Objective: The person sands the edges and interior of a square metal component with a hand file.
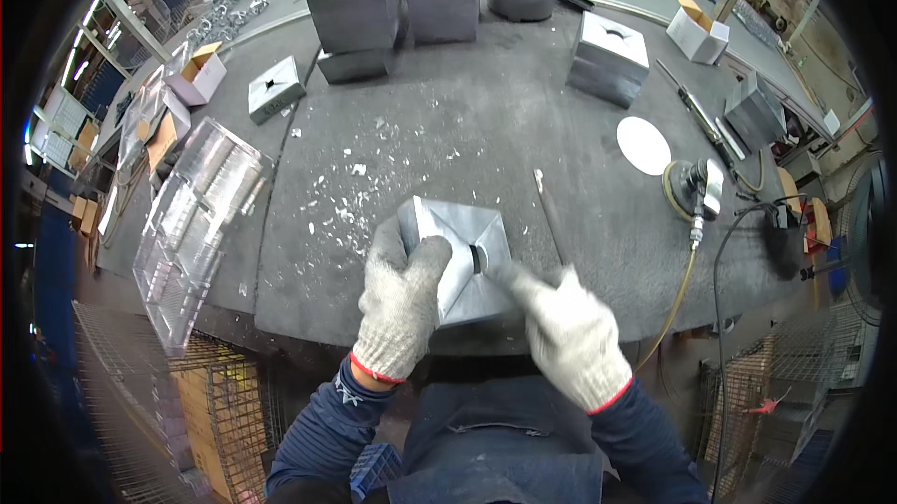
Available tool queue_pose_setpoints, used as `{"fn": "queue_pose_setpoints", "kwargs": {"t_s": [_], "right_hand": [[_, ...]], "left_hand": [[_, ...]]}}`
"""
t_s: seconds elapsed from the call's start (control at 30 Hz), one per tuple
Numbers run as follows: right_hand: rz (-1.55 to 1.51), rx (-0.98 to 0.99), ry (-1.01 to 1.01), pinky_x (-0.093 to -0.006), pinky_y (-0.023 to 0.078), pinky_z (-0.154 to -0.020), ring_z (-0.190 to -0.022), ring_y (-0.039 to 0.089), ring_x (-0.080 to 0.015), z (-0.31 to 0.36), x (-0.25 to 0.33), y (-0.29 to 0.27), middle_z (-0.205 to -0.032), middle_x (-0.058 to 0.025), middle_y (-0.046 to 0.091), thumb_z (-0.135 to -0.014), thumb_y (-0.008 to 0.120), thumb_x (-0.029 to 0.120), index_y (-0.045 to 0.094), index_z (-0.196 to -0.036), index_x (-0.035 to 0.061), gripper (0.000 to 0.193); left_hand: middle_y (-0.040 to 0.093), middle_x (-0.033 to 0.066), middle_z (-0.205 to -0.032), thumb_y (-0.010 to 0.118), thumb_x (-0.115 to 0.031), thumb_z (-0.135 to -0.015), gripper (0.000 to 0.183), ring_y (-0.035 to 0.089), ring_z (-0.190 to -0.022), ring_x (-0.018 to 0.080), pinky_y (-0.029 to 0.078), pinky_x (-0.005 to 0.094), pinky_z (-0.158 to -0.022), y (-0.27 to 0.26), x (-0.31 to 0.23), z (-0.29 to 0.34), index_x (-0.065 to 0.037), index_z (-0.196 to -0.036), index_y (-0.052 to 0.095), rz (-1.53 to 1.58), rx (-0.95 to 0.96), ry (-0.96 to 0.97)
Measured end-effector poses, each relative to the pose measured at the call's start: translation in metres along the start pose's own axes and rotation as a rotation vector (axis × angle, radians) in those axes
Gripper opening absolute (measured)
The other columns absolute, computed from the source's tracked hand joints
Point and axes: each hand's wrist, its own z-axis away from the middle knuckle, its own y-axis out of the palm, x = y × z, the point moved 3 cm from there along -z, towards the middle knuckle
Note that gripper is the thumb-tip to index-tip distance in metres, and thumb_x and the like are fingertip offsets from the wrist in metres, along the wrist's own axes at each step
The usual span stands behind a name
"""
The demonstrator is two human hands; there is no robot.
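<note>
A square grey metal box (467,224) with a shallow pyramid-like top and a dark slot in its middle is tilted at the table's near edge. My left hand (400,294), in a whitish knit glove with grey fingertips and a red cuff, is closed on its left side, thumb lying over the top. On the right, my gloved right hand (572,331) has its index finger stretched to the box's top beside the slot. That finger is blurred, its thumb stands apart, and the other fingers are partly hidden. I see nothing held in this hand.
White shavings (346,214) litter the dark table (439,121). A thin rod tool (551,214) lies ahead of my right hand. Farther right are a hosed disc sander (691,191), a white disc (644,145) and another metal box (607,60). Clear plastic trays (201,214) lie left.
</note>
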Motion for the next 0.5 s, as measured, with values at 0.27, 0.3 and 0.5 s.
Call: {"fn": "queue_pose_setpoints", "kwargs": {"t_s": [0.27, 0.3, 0.5], "right_hand": [[0.148, 0.047, -0.102, -0.0492, 0.066, -0.068, -0.073, 0.076, -0.0366, -0.030, 0.014, -0.001, -0.102, -0.0200, 0.067, -0.095, 0.076, 0.007, 0.051, -0.174, 0.0291, 0.086], [0.187, 0.081, -0.122, -0.0495, 0.066, -0.067, -0.071, 0.075, -0.0362, -0.021, 0.019, -0.004, -0.101, -0.0196, 0.067, -0.095, 0.077, 0.008, 0.052, -0.174, 0.0291, 0.085], [-0.265, -0.099, -0.004, -0.0479, 0.066, -0.078, -0.085, 0.078, -0.0416, -0.012, 0.004, -0.001, -0.101, -0.0209, 0.071, -0.096, 0.075, -0.002, 0.071, -0.156, 0.0160, 0.063]], "left_hand": [[0.074, 0.0192, -0.124, 0.075, -0.021, -0.102, 0.061, 0.075, -0.106, 0.0228, 0.064, 0.0373, -0.089, -0.007, -0.005, 0.003, 0.008, -0.153, 0.059, 0.092, 0.030, 0.002], [0.074, 0.0193, -0.125, 0.075, -0.020, -0.102, 0.059, 0.076, -0.106, 0.0236, 0.065, 0.0382, -0.087, -0.009, 0.001, 0.003, 0.008, -0.152, 0.059, 0.099, 0.008, -0.006], [0.075, 0.0191, -0.129, 0.068, -0.014, -0.102, 0.054, 0.082, -0.108, 0.0291, 0.072, 0.0447, -0.095, -0.021, -0.013, -0.013, 0.008, -0.150, 0.059, 0.143, 0.205, -0.246]]}}
